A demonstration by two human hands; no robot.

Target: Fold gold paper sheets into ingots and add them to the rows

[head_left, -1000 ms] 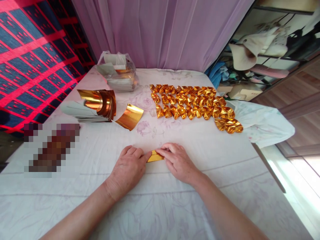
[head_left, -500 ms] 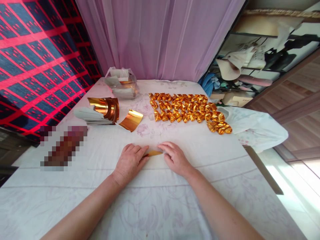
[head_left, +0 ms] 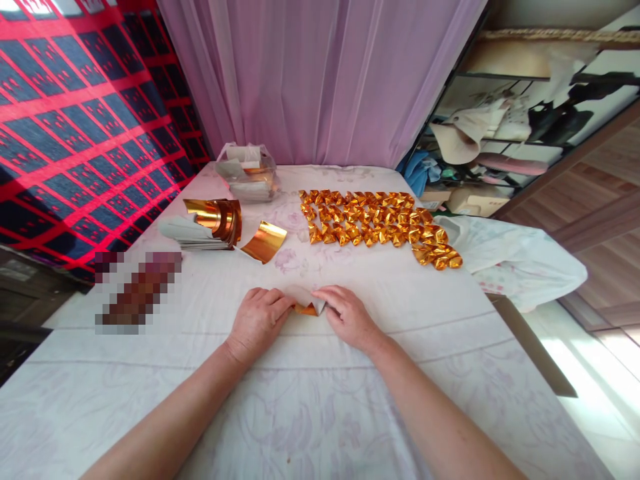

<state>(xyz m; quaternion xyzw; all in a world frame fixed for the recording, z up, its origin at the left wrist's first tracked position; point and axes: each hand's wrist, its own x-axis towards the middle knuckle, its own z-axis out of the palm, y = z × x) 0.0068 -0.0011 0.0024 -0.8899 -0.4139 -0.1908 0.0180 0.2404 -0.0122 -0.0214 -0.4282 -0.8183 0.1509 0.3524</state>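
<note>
On the pale cloth [head_left: 300, 413], the foil [head_left: 304, 309] stands bent between my left hand [head_left: 257, 317] and my right hand [head_left: 353, 317], gold and grey sides both showing. Left fingers pinch its left end; right thumb and fingers grip its right end. Beyond the foil to the left: a loose sheet [head_left: 265, 242], a stack [head_left: 215, 230], a bag [head_left: 245, 177]. Beyond it to the right: rows of gold shapes [head_left: 356, 217]. Farthest beyond it: a purple curtain [head_left: 320, 80].

On bench [head_left: 300, 413]: foil paper [head_left: 304, 309] between left grip [head_left: 259, 320] and right grip [head_left: 351, 317] | behind, to the left: paper stack [head_left: 227, 228], loose foil sheet [head_left: 265, 241] on its right | behind the stack: plastic bag [head_left: 247, 177] | behind, to the right: rows of folded foil pieces [head_left: 382, 217] | behind bench: curtain [head_left: 320, 80] | right of curtain: shelf with cap [head_left: 457, 139]
</note>
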